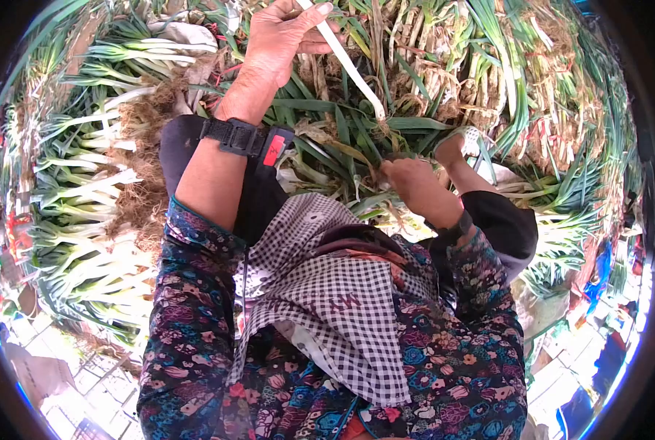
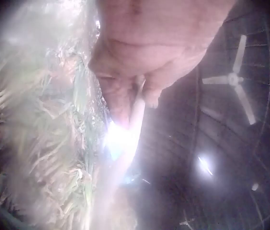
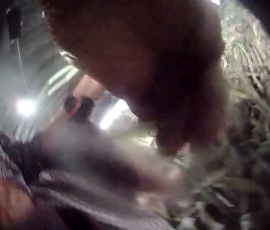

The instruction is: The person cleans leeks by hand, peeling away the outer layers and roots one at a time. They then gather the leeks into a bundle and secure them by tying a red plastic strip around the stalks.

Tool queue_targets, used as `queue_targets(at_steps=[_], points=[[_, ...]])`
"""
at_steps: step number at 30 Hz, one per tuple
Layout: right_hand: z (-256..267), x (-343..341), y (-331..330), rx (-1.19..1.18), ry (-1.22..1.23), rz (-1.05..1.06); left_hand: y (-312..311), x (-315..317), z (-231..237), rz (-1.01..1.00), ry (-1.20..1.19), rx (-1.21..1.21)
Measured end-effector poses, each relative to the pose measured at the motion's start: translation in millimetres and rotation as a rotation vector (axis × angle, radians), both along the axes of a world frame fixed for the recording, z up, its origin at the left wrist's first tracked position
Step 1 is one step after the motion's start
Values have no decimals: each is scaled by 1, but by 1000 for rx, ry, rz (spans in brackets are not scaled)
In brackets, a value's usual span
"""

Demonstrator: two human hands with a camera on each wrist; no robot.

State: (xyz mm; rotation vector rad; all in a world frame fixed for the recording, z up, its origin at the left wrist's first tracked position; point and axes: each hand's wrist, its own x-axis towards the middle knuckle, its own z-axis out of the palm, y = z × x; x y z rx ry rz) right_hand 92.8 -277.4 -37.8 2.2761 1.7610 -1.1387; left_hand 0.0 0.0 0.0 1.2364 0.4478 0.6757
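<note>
I see the leek (image 1: pixel 355 73) slanting at the person's twelve o'clock, roots lowest, gripped in the left hand (image 1: pixel 280 38). Loose leaves (image 1: pixel 417 124) crowd its roots. The right hand (image 1: pixel 419 192) curls below; I can't tell whether it holds anything. A foot (image 1: pixel 450 150) intrudes at one o'clock; piled leeks (image 1: pixel 85 213) lie at ten.

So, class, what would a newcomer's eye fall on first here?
Probably the white stalk in the left hand, at the head view's top middle. Leafy bunches line that view's left side. A ceiling fan shows at upper right in the left wrist view.
</note>
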Motion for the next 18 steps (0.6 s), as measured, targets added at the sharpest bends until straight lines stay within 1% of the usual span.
queue_targets(at_steps=[2,3,4,5,6,8,9,11,13,15,17,18], points=[[1,5,-9,675,-85,-66,-3,3,-5,-7,-45,-44],[8,-3,6,709,-62,-84,0,-1,-1,-14,-19,-9],[36,-2,26,831,46,-272,-5,4,-2,4,-5,-32],[52,-4,43,951,165,-464,-9,6,-2,21,17,-52],[54,-3,56,954,161,-471,-17,7,-2,15,-36,-59],[52,-1,81,1126,-10,-334,-24,8,-3,10,-7,-60],[49,-1,86,1129,-11,-339,-26,9,-3,17,17,-68],[41,-1,93,1064,103,-440,-25,9,-5,23,11,-70],[40,-2,94,1068,111,-439,-24,8,-5,14,29,-66],[36,0,93,1077,111,-447,-28,9,-5,-6,36,-72],[27,4,93,1039,23,-451,-31,10,-4,-30,40,-78],[29,6,92,1038,23,-450,-32,10,-3,-54,59,-88]])
